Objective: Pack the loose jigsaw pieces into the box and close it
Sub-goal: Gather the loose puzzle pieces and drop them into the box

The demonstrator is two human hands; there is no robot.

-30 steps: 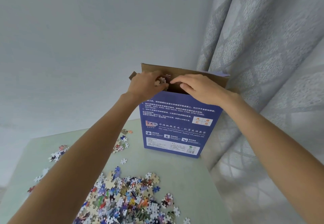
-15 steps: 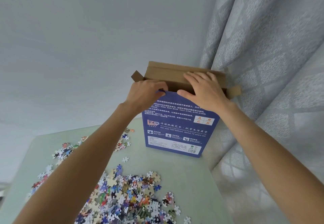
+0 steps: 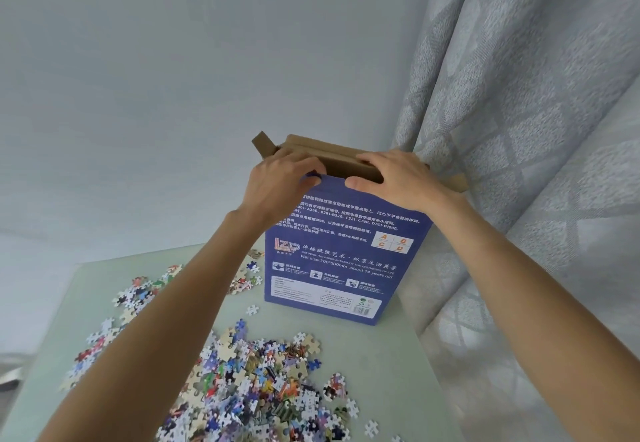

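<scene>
The blue jigsaw box stands upright at the back right of the pale green table. Its brown lid flap is folded partly down over the opening, and small side flaps stick out at the left and right. My left hand grips the front top edge near the left corner with curled fingers. My right hand holds the lid flap, fingers over it and thumb on the blue front. A heap of loose jigsaw pieces lies on the near part of the table.
Several more pieces are scattered over the left side of the table, and some lie just left of the box. A grey patterned curtain hangs right behind and beside the box. A plain pale wall fills the back.
A second ago both hands were over the open top with pieces at my left fingers. Since then the lid flap has come down and both hands have taken hold at the top edge.
</scene>
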